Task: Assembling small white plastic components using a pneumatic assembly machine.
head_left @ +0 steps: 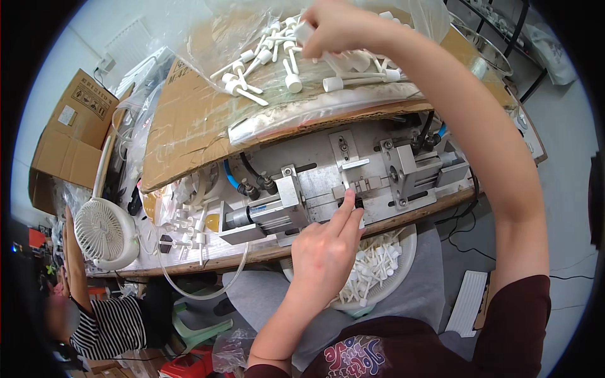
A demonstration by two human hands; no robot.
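Note:
My left hand (328,252) reaches over the metal fixture with its index and middle fingers stretched out. Its index fingertip touches or nearly touches a small white part at the centre metal block (365,184); the fingers partly hide that spot. Above the bench, my right hand (337,31) is closed, pinching a white capped plastic stem (305,33) by its wide end. Beneath and around it, several similar white capped stems (292,80) lie on clear plastic sheeting over the cardboard. Two metal cylinders, a left one (261,214) and a right one (425,170), flank the block.
A round white basket (411,252) of small white parts sits below the bench edge. Cardboard (183,135) overhangs the fixture's back. To the left are a white fan (106,233), loose white fittings (189,230) and a looping clear tube (208,295). Another person in a striped shirt (116,324) is at far left.

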